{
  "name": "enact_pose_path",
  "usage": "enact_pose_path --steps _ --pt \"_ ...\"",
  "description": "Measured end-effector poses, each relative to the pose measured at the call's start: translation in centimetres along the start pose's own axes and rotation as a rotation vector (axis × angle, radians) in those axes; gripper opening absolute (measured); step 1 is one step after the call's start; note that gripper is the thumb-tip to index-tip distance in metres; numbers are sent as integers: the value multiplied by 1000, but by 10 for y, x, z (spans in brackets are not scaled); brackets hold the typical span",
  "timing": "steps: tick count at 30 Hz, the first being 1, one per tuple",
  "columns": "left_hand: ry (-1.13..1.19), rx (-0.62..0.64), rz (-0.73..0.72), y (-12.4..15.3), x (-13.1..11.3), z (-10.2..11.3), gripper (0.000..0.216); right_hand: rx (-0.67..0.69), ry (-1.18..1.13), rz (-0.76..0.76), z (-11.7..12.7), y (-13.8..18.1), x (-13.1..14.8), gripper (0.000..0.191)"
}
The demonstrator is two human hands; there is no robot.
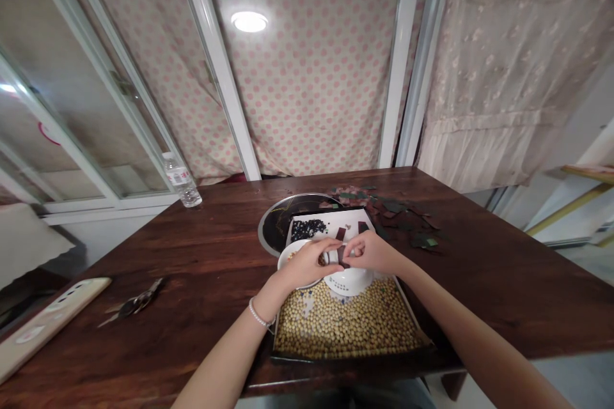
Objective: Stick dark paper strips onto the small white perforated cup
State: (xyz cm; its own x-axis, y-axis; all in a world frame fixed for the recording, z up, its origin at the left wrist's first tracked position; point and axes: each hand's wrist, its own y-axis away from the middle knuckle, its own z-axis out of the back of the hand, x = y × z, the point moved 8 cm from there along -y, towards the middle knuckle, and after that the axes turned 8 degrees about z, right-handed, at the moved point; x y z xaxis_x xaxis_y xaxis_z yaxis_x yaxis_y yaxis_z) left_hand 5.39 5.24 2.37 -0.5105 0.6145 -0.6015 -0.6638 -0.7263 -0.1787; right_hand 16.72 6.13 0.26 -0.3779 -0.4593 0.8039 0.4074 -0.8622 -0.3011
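My left hand (307, 262) curves over a white bowl (284, 257), thumb and fingertips close around a small dark reddish-brown piece (342, 257). From the other side, my right hand (374, 253) meets it in a pinch; what lies between its fingertips is too small to tell. Below the hands is a second white bowl (350, 284) with small marks on its side. Both bowls are over a black-rimmed tray (345, 356). Yellow, bean-like grains (345, 326) fill its near part. A heap of small black bits (308, 229) lies at its far left.
Dark red and green scraps (398, 211) are scattered on the wooden table (220, 236) behind and right of the tray. A round black plate (273, 223) sits partly under it. A water bottle (182, 182), keys (137, 302) and a phone (52, 319) are on the left.
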Motion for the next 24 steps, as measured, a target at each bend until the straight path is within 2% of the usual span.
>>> enact_pose_path --steps 2,7,17,21,24 --pt "5 -1 -10 0 0 0 43 19 -10 -9 -1 1 0 8" --pt "8 5 -10 1 -2 0 42 -29 46 -1 2 1 0 7" --pt "10 5 -13 0 -1 0 43 -106 251 32 8 1 5 10" --pt "28 2 -11 1 -1 0 43 -129 225 45 6 1 8 9" --pt "31 -10 -1 2 -1 2 45 -141 139 100 -5 -5 12 9"
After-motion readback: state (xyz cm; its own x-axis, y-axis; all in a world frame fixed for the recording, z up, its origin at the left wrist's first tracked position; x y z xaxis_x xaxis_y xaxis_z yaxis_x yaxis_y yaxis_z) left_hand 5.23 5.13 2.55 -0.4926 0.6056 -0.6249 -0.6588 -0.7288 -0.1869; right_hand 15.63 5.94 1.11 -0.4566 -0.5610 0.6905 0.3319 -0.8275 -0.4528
